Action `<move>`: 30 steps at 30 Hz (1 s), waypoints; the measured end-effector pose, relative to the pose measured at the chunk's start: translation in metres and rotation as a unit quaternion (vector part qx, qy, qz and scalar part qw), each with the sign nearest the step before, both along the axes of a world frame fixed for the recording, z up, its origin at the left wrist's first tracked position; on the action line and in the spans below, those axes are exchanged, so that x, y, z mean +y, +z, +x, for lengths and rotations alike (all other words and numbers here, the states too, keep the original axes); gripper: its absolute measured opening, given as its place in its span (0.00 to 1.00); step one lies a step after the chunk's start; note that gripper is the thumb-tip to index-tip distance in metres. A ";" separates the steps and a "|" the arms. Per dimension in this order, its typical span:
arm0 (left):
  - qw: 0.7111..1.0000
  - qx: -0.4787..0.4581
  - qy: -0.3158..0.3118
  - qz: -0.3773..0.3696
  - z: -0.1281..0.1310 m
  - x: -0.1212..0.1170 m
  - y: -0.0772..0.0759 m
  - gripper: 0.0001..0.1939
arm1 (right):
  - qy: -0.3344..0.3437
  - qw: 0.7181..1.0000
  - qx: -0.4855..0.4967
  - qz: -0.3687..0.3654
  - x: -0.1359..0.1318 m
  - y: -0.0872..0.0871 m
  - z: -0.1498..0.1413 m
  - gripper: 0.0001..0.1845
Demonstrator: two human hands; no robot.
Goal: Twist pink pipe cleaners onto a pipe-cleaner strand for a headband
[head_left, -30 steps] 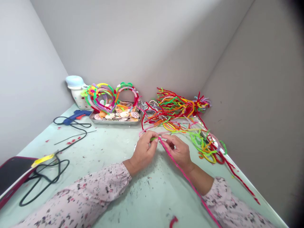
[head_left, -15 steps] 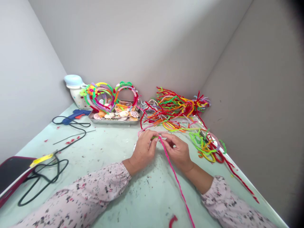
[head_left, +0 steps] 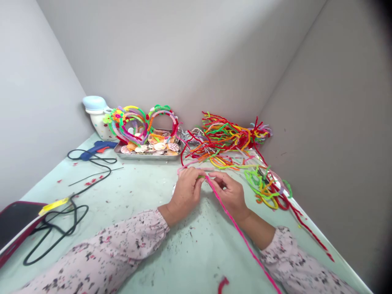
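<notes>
A long bright pink pipe cleaner (head_left: 238,229) runs from between my fingertips down across the table to the lower right, over my right wrist. My left hand (head_left: 185,190) is closed in a pinch on a green fuzzy piece (head_left: 201,177), of which only a sliver shows beside the pink one. Fingers bent, my right hand (head_left: 230,197) pinches at the pink pipe cleaner's upper end, where it meets the green. A pale pink strand shows just behind both hands; its full shape is hidden.
Behind stand pipe-cleaner headbands (head_left: 130,122) on a metal tray (head_left: 147,157) of seashells. A pipe-cleaner heap (head_left: 226,134) lies back right, a green and yellow tangle (head_left: 263,188) nearer. Left are a blue glue gun (head_left: 94,150), black cord (head_left: 76,220), phone (head_left: 18,224) and cup (head_left: 99,118).
The pink pipe cleaner's free length has swung to the right and now crosses by my right wrist. Both hands stay almost in place, fingers still pinched together.
</notes>
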State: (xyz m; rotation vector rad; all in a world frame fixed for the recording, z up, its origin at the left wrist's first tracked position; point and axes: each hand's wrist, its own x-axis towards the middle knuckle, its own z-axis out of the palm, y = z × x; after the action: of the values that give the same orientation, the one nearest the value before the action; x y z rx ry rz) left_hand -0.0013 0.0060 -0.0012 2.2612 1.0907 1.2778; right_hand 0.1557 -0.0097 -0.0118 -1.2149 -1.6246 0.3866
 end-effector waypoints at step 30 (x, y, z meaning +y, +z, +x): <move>0.997 0.062 0.023 0.038 0.000 0.000 0.000 0.07 | 0.024 0.995 0.067 -0.077 0.001 0.005 -0.003 0.13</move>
State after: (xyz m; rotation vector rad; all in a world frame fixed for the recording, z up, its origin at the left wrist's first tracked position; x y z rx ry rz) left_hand -0.0012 0.0063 -0.0016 2.4127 1.1624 1.2299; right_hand 0.1528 -0.0083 -0.0072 -1.2388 -1.5333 0.6196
